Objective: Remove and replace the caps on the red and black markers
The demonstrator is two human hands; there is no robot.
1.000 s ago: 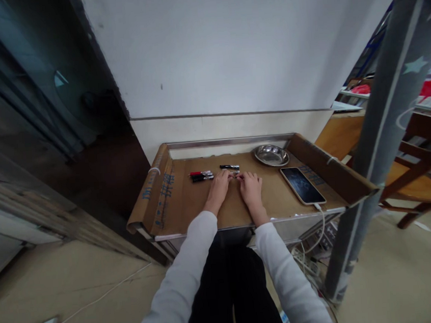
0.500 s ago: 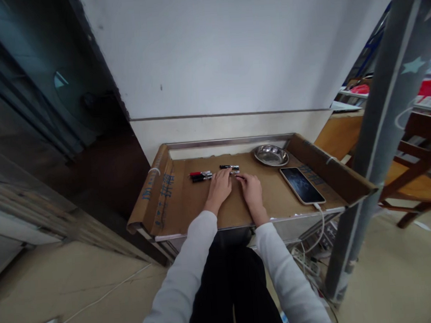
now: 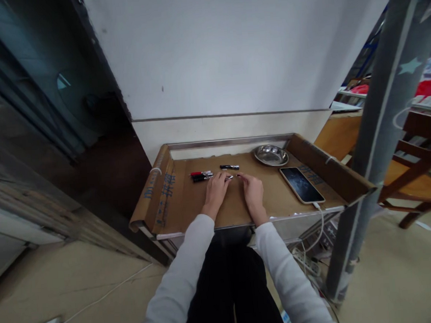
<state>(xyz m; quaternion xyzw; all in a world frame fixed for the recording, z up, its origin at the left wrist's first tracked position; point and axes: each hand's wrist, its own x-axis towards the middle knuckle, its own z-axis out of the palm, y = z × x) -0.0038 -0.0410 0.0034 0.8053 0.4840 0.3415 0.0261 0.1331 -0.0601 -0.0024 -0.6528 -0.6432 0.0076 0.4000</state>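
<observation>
My left hand [image 3: 216, 193] is closed around a pen, whose pale, shiny end [image 3: 229, 177] sticks out to the right past the fingertips. A short gap separates it from my right hand [image 3: 253, 191], which pinches a small dark piece [image 3: 238, 175], too small to name for sure. Left of my left hand lie a red pen [image 3: 200, 173] and black pens [image 3: 198, 179], side by side on the cardboard. Another black pen [image 3: 229, 167] with a silver part lies just beyond both hands.
A round metal dish [image 3: 271, 155] stands at the back right of the cardboard-lined table [image 3: 189, 207]. In front of it lies a phone [image 3: 302, 185] with a white cable [image 3: 322, 223] hanging over the edge. Raised cardboard sides [image 3: 330, 173] flank the surface; a grey post [image 3: 376, 135] stands at right.
My hands have drawn slightly apart, the left one moving a little left and toward me. The black pen beyond them now shows fully, and a gap has opened between the held pieces.
</observation>
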